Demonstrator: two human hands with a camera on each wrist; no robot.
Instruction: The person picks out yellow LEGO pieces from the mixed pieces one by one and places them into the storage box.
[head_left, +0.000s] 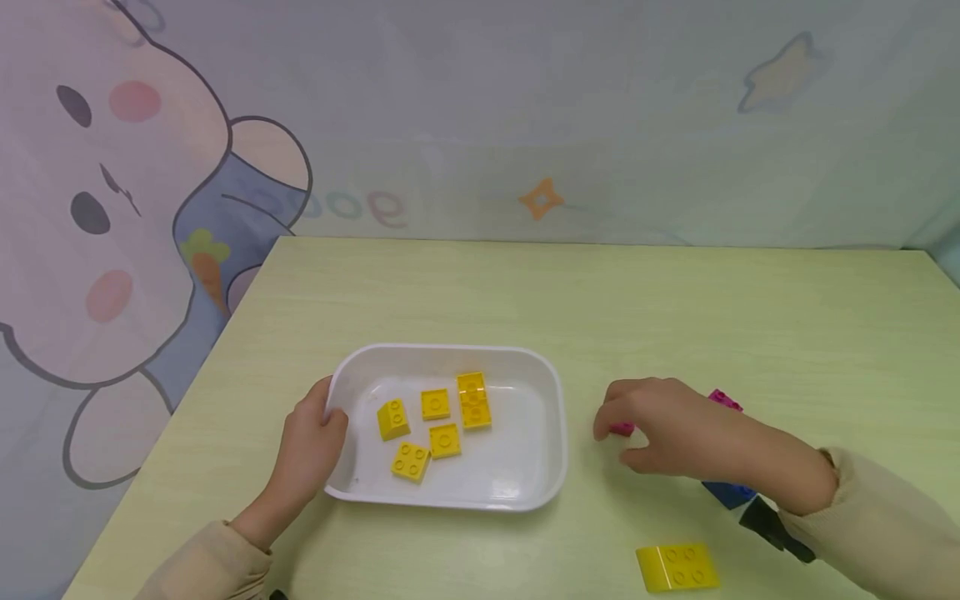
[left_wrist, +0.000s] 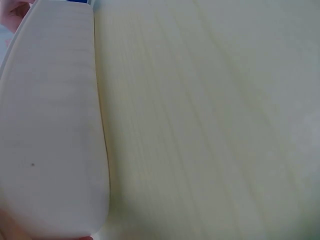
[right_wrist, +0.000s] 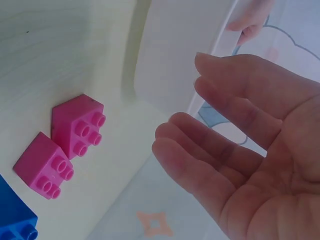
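My left hand [head_left: 311, 437] grips the left end of a white plastic tray [head_left: 517, 492], thumb over the rim and fingers outside. In it lie several yellow toy building bricks [head_left: 445, 441], some flat, some sloped. My right hand [head_left: 667, 421] hovers past the tray's right end. Its palm and loosely bent fingers [right_wrist: 200, 170] hold nothing in the right wrist view. Below it on the table are two pink sloped bricks [right_wrist: 77, 125], partly hidden by the hand and forearm in the head view. The left wrist view shows mostly the tray's outer wall [left_wrist: 55, 120].
A blue brick [head_left: 729, 494] sits under my right forearm, beside a dark object [head_left: 776, 529] near the sleeve. Closer to me lies a yellow brick [head_left: 678, 567]. The pale wooden table [head_left: 600, 308] ends at a printed cloth backdrop [head_left: 465, 108].
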